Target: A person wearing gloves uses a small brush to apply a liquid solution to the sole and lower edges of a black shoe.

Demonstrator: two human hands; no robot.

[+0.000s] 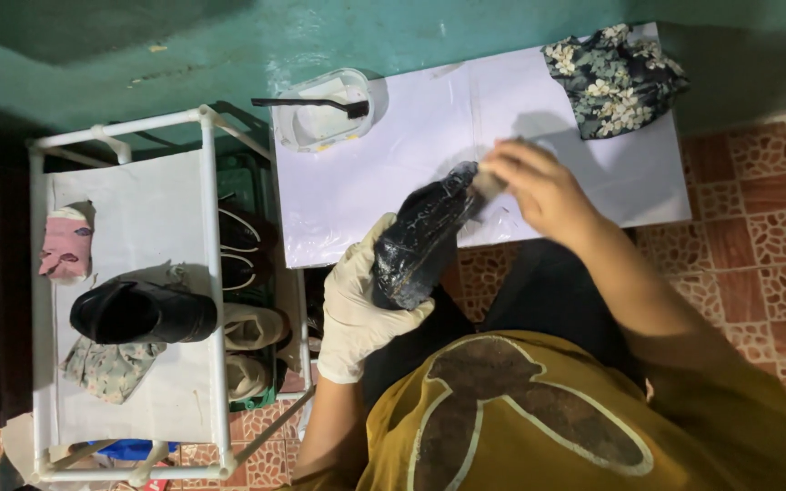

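Head view: the gloved left hand [357, 305] grips a black shoe [422, 238] held over the near edge of the white table [357, 195]. The bare right hand [539, 188] presses a small pad, fingers closed, against the shoe's toe.

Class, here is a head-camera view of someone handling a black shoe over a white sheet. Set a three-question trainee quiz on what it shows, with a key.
1. True or false: the left hand wears a pale glove.
2. What does the left hand hold? A) black shoe B) floral cloth C) brush
3. Where does the second black shoe lie?

Key
1. True.
2. A; the bare right hand works at its toe end.
3. On the white rack to the left, between a pink cloth and a patterned cloth.
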